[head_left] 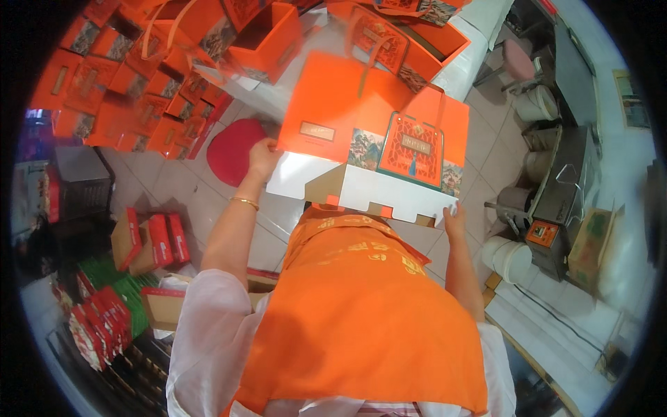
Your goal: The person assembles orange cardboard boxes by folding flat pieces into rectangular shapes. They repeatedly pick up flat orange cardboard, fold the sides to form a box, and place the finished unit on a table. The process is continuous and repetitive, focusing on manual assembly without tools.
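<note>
An orange cardboard gift box point(326, 94) with landscape prints and an ornate panel point(411, 149) is in front of my apron. Its white, notched flaps point(389, 193) hang loose along the edge nearest me. My left hand point(264, 158) is closed on its left side, at the corner where orange meets white. At the near right corner of the white flaps, my right hand point(455, 219) pinches the edge. Behind the box's upper part, a strap handle shows against other orange boxes.
Orange gift boxes point(264, 42) stand open on a pale-covered table point(471, 45); many more are stacked at the far left. A red round stool point(236, 151) is close to my left forearm. White buckets point(511, 260) line the right side. Red cartons point(158, 240) lie left.
</note>
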A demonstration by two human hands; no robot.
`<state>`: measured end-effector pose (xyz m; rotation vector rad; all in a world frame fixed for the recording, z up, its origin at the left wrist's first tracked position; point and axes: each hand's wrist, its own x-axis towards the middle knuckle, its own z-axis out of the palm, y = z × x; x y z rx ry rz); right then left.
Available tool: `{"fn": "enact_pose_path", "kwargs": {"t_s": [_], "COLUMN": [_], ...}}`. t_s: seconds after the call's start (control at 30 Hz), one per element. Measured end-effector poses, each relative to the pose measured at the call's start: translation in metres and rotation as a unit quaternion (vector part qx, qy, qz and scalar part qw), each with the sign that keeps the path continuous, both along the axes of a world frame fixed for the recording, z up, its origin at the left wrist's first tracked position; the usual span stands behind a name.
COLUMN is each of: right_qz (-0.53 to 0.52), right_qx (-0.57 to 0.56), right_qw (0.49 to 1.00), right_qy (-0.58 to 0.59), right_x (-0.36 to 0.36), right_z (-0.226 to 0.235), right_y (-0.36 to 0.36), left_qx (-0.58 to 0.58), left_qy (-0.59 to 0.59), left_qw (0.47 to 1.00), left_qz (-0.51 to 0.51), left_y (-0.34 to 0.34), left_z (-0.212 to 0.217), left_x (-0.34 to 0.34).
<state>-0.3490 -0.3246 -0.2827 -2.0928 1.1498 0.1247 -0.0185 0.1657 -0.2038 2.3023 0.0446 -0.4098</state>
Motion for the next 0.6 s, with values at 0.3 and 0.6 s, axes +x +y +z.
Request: {"fn": "enact_pose_path", "kwargs": {"t_s": [0.3, 0.6], "right_qz": [-0.106, -0.033], "right_qx": [0.041, -0.01], "right_qw": [0.991, 0.999], "right_qy": [-0.072, -0.003], "right_x": [-0.02, 0.006], "right_z": [-0.002, 0.08], "right_y": [-0.01, 0.009], "left_qx": [-0.045, 0.0], "left_qy": [-0.012, 0.085], "left_qw": [0.999, 0.996], "left_qz": [0.001, -0.02], "left_y": [0.002, 0.009], "left_z": [0.038, 0.054], "left_x": [0.001, -0.004]}}
